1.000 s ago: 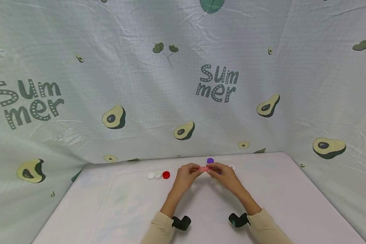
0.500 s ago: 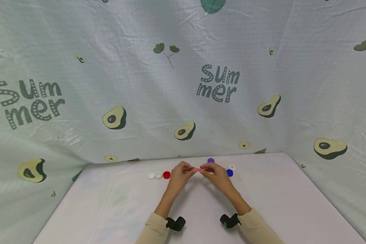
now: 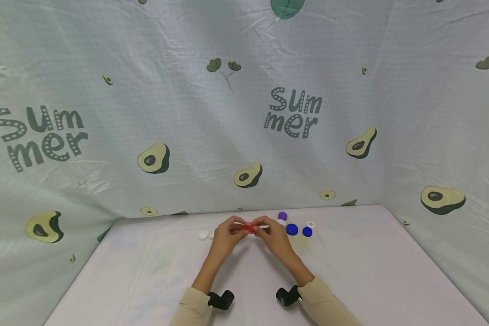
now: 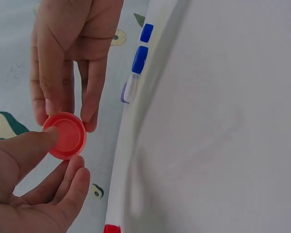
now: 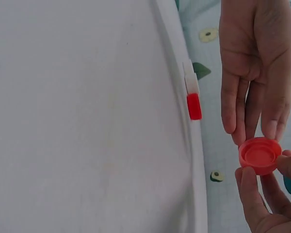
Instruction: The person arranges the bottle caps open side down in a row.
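Note:
Both hands hold one light-red bottle cap (image 3: 249, 227) above the far part of the table. My left hand (image 3: 227, 232) pinches its left edge, and my right hand (image 3: 270, 232) has the opposite edge between thumb and fingertips. The cap's hollow, ringed inside faces the camera in the left wrist view, where the left thumb (image 4: 41, 138) lies over its rim. Another red cap (image 5: 194, 107) stands on the table in the right wrist view; in the head view the left hand hides it.
White caps (image 3: 203, 235) lie left of the hands on the white-covered table (image 3: 155, 271). To the right are a purple cap (image 3: 283, 216), a large blue cap (image 3: 292, 229), a smaller blue cap (image 3: 307, 232) and a patterned white disc (image 3: 311, 224). A printed curtain (image 3: 195, 113) rises behind.
Both hands have moved left with the light-red cap, which has tilted from nearly edge-on to show its face. The blue caps have come into view, while the red table cap has become hidden.

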Available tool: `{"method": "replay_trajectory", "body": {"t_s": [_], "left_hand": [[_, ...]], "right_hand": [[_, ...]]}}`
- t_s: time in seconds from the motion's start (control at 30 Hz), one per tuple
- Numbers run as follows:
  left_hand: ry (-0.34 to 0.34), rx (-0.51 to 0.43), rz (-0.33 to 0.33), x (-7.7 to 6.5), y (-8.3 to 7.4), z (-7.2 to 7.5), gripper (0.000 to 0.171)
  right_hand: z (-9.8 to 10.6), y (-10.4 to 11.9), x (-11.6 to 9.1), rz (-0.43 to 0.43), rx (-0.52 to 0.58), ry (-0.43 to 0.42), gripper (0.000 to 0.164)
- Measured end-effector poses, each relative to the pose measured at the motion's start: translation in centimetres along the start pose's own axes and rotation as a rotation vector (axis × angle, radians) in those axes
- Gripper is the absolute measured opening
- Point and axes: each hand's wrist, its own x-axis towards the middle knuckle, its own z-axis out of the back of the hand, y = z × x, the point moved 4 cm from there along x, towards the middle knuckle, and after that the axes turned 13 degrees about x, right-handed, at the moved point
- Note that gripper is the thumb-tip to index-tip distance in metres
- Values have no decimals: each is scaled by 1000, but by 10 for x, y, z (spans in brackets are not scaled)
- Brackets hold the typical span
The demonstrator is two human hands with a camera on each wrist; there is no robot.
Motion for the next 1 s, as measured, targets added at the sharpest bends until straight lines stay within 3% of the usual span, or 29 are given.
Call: {"method": "replay_trajectory", "body": {"t_s": [0.2, 0.37, 0.53, 0.8, 1.0], "left_hand": [[-5, 14, -28, -2, 6, 10, 36], [-40, 88, -53, -2, 8, 17, 41], [-65, 173, -58, -3, 9, 23, 37], [2, 221, -53, 1, 15, 25, 31], [79, 222, -93, 8, 17, 30, 31]], "right_hand": [[-10, -2, 2, -57, 108, 10, 16], [-17, -2, 5, -94, 64, 2, 25], [-23, -3, 7, -127, 51, 55, 35], [-25, -6, 8, -112, 43, 117, 34], [-26, -7, 13, -90, 26, 118, 32]]}}
